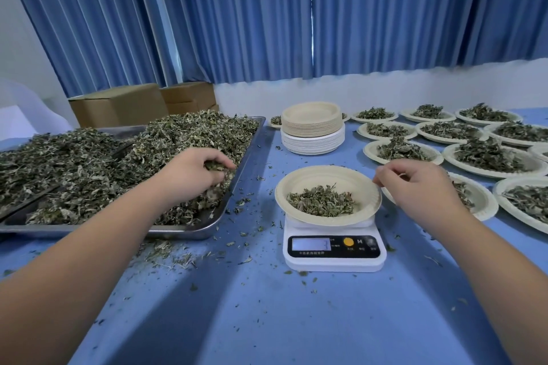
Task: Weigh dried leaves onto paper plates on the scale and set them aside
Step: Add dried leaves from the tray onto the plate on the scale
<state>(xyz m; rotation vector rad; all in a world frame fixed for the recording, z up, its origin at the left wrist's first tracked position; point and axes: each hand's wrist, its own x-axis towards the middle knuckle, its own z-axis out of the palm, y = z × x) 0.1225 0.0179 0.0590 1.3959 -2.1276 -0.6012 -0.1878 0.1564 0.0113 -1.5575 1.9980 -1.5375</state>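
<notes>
**Plate (308,178) on scale (333,258): more leaves to be added**

Left hand (192,170) is in the tray (189,231), at 9 o'clock from the scale, with its fingers curled around a small bunch of dried leaves. Right hand (415,184) is at 3 o'clock of the plate, with fingertips drawn together at the rim. I cannot tell if they pinch it. The plate carries only a low heap (321,201), so I judge the filling step is in hand. Next, the bunch must go over the plate and fall little by little, with an eye on the display (311,244).
</notes>
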